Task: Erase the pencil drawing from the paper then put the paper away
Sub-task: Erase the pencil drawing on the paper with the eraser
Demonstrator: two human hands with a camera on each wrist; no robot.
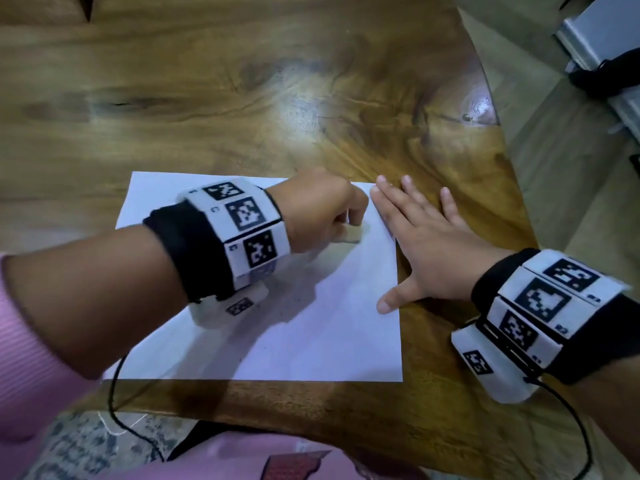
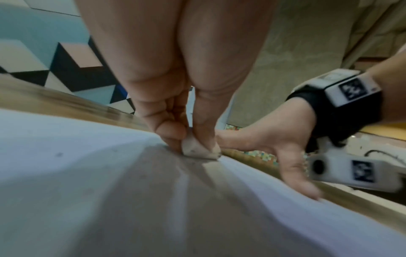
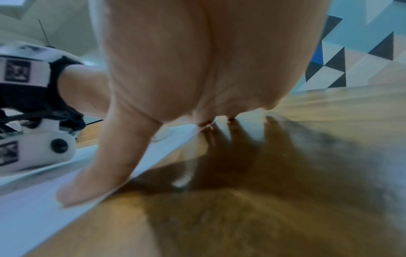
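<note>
A white sheet of paper (image 1: pixel 311 327) lies flat on the wooden table (image 1: pixel 242 98). My left hand (image 1: pixel 322 213) pinches a small white eraser (image 1: pixel 352 234) and presses it onto the paper near its far right corner; the left wrist view shows the eraser (image 2: pixel 197 149) between thumb and fingers, touching the sheet (image 2: pixel 87 191). My right hand (image 1: pixel 426 237) lies flat with fingers spread over the paper's right edge, thumb on the sheet and fingers partly on the wood. In the right wrist view the thumb (image 3: pixel 96 182) presses the paper's edge. No pencil marks are plainly visible.
The table's right edge (image 1: pixel 512 188) curves close beside my right hand, with floor and a dark object (image 1: pixel 609 74) beyond. A black cable (image 1: pixel 117 403) trails off the near edge by my left arm. Bare wood stretches beyond the paper.
</note>
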